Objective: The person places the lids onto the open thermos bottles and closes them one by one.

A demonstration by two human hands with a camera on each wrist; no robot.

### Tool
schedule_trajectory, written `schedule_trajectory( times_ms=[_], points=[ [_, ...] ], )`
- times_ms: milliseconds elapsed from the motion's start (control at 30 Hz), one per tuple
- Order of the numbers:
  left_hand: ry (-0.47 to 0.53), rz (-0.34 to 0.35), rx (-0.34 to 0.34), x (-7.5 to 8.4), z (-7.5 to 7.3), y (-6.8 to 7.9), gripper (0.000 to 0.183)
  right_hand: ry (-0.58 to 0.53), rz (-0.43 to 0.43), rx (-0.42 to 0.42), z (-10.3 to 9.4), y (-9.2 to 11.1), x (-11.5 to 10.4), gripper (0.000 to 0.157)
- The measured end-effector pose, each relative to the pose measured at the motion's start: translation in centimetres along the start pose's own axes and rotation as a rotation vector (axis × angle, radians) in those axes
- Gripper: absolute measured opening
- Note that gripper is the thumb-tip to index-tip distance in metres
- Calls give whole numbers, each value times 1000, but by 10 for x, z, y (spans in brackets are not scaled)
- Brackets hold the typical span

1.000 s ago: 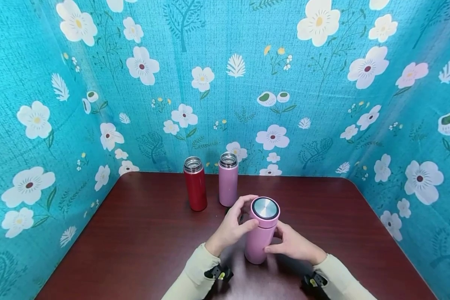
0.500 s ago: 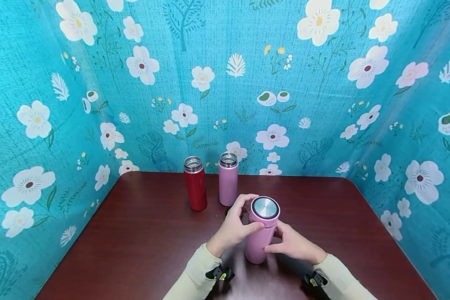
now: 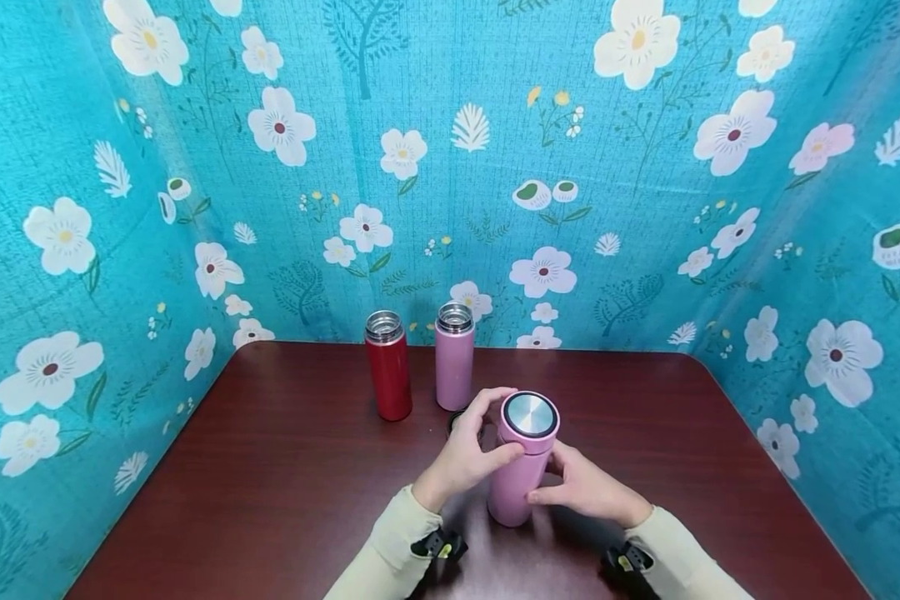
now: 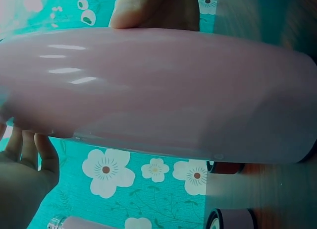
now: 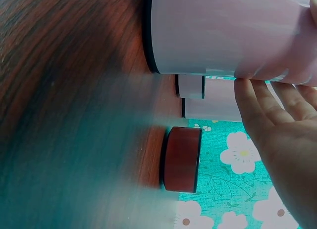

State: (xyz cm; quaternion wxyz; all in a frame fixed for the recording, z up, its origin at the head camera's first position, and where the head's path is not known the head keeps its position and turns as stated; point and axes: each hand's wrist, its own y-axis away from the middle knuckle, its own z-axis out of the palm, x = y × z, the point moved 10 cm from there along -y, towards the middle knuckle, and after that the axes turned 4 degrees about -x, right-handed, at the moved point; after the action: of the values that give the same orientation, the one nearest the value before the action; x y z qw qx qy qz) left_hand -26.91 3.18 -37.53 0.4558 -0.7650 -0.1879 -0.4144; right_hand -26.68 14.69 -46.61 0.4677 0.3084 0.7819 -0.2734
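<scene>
Working the lid (image 3: 531, 414), seemingly, the left hand (image 3: 465, 457) is grasping it as the right hand (image 3: 591, 490) is gripping the pink bottle (image 3: 512, 483), probably needing a steady twist next.

Blue-green cloth (image 3: 435, 225) hangs before me and along both my sides; soft folds run down near the back corners. Printed on it: big white flowers (image 3: 281, 127) with dark red or yellow centres, a pink flower (image 3: 821, 148) high to my right, pale feathery leaves (image 3: 470, 127), thin darker-blue trees (image 3: 363, 42). Below, I have a dark reddish-brown table (image 3: 270, 500), far corners rounded, back edge just beside the cloth; contact I cannot tell. Right wrist view: streaky wood grain (image 5: 49, 65), blue-green sheen over part of it. Light: pale shine on the table nearest me, whitish streak down the cloth at upper right.
</scene>
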Motion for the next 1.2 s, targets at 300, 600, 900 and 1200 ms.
schedule_trajectory(
  times_ms=[300, 600, 900, 1200],
  points=[
    [-19, -57, 20, -4, -1, 1, 64, -25, 40, -10, 2, 0, 3, 70],
    [-27, -32, 15, -5, -1, 3, 58, -15, 44, -10, 2, 0, 0, 69],
    [-59, 4, 44, 2, -3, -1, 58, -5, -22, 1, 0, -1, -6, 68],
    [-35, 7, 29, -2, -3, 1, 63, -17, 14, -5, 1, -1, -5, 69]
  ],
)
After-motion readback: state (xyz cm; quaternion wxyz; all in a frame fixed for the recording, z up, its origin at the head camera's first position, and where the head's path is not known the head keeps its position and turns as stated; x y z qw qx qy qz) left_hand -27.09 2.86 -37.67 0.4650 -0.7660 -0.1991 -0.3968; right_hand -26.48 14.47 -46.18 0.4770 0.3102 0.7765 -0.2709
